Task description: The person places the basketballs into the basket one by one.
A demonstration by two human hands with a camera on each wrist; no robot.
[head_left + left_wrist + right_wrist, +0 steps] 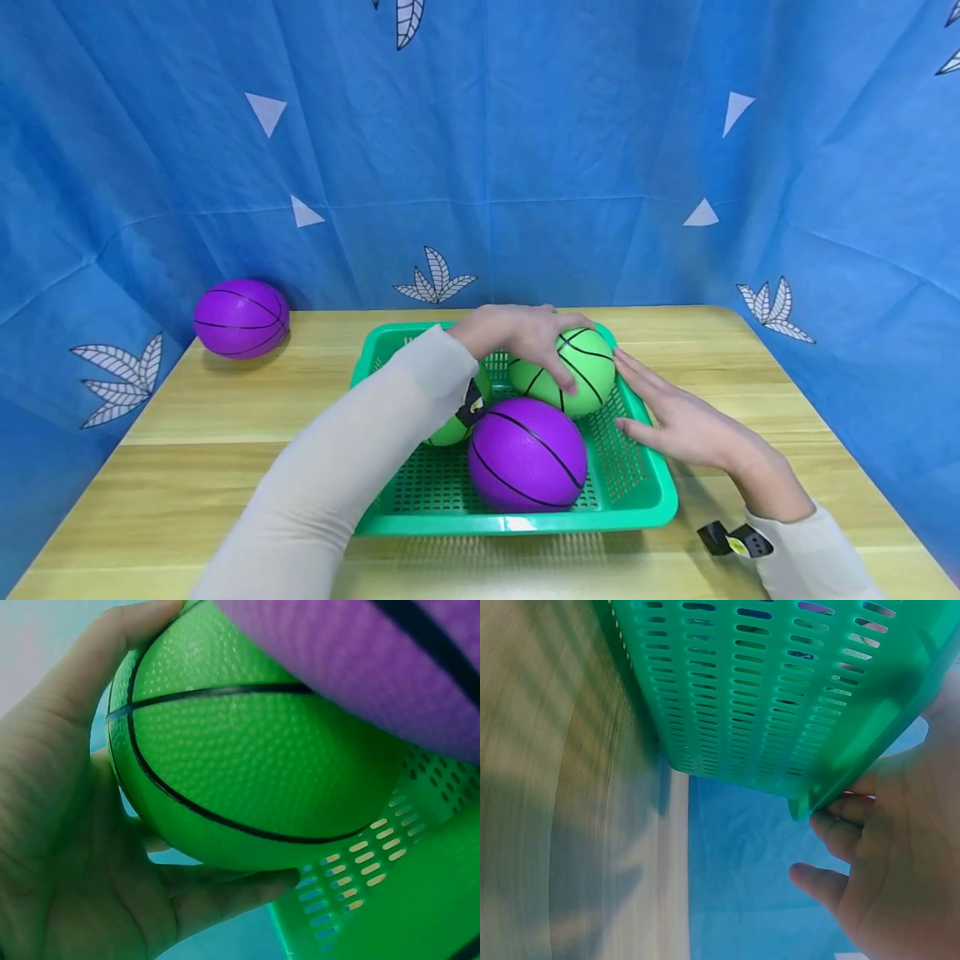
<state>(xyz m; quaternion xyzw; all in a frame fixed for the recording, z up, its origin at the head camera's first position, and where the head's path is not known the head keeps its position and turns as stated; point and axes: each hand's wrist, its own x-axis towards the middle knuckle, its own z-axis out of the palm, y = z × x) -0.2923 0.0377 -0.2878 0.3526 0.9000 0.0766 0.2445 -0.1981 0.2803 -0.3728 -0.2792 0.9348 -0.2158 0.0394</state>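
Note:
A green toy basketball [588,375] with black lines sits at the back right of a green plastic basket [517,524]. My left hand [536,335] reaches across the basket and grips this ball, thumb on one side and fingers on the other in the left wrist view. My right hand [678,421] is at the basket's right rim, its fingers extended, fingertips right by the same ball. In front of that ball lies a purple basketball [528,458]. Another green basketball [452,429] in the basket is partly hidden by my left forearm.
One more purple basketball [242,318] rests on the wooden table [247,400] at the back left. Blue patterned cloth [487,150] hangs behind the table and along both sides. The basket has slotted walls and stands near the middle of the table.

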